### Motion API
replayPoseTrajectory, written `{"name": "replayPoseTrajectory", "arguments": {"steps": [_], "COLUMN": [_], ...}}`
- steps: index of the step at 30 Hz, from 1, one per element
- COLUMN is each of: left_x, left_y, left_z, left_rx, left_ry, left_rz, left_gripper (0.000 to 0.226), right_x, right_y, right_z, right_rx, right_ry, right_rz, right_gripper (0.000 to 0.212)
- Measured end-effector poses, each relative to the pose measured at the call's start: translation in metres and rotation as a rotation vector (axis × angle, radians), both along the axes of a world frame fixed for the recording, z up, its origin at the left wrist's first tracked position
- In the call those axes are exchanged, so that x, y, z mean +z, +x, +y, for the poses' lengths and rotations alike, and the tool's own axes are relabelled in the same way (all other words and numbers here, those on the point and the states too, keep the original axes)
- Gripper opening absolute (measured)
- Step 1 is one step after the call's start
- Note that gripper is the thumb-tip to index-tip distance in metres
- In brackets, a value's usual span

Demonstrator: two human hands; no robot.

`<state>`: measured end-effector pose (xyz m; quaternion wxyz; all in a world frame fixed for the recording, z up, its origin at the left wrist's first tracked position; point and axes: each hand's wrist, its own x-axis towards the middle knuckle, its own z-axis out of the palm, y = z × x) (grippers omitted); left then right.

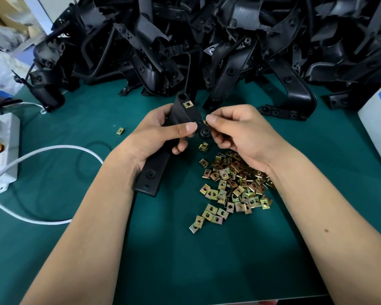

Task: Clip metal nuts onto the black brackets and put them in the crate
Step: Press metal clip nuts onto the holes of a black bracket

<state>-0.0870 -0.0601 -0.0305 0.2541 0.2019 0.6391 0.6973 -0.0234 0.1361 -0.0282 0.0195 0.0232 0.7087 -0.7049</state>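
My left hand grips a long black bracket above the green table, thumb pressed near its round boss. One brass-coloured metal nut sits clipped on the bracket's far end. My right hand pinches a second metal nut at the bracket's middle tab, mostly hidden by the fingertips. A loose heap of metal nuts lies on the table under my right wrist. No crate is in view.
A big pile of black brackets fills the back of the green table. A stray nut lies to the left. A white cable and white power box sit at left, a white carton at right.
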Motion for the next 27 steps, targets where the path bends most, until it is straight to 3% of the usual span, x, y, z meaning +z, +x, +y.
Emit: {"name": "replayPoseTrajectory", "arguments": {"steps": [14,27], "left_x": [-0.0024,-0.0020], "left_y": [-0.0022,-0.0008], "left_z": [-0.0019,-0.0002], "left_rx": [-0.033,-0.052], "left_ry": [-0.016,-0.073], "left_rz": [0.029,0.039], "left_gripper": [0.018,0.029], "right_x": [-0.0002,0.0007], "right_y": [-0.0010,0.0005], "right_z": [0.0028,0.0075], "right_rx": [0.041,0.093], "right_ry": [-0.079,-0.042], "right_rz": [-0.043,-0.071], "right_gripper": [0.020,0.018]}}
